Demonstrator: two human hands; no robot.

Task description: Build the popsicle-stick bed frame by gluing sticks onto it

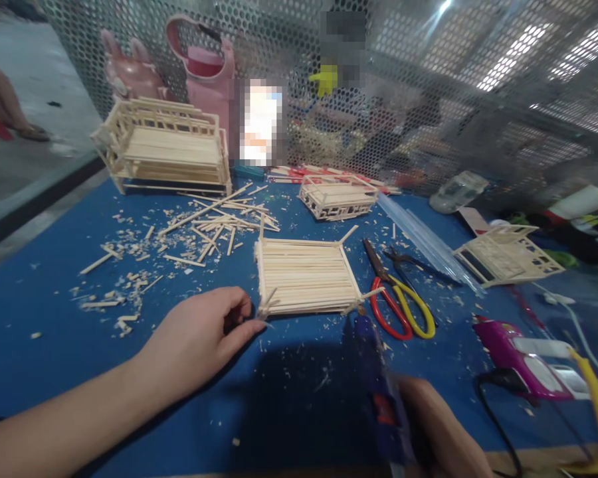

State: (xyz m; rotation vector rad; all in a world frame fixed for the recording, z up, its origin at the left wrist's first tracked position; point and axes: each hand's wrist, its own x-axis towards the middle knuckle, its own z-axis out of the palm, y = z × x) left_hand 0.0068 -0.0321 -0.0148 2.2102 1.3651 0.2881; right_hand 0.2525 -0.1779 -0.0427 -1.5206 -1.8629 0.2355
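Note:
In the middle of the blue table lies a small rectangular frame of pale wooden sticks (306, 272), slatted across, with short posts jutting from its corners. My left hand (209, 325) rests at its near left corner, thumb and fingers curled and closed there. Whether a stick is between the fingertips I cannot make out. My right hand (436, 425) grips a dark blue glue gun (379, 378), its nozzle close to the near right corner of the frame. Red-and-yellow-handled scissors (398, 299) lie right of the frame, beside dark pliers (411, 262).
Cut sticks (224, 222) and chips litter the left side. A stick-built bench (169, 149), a smaller stick model (339, 197) and another model (511, 255) stand around. Clear glue sticks (423, 239), a purple device (523, 358) with a cable and a pink bottle (212, 93) are also there.

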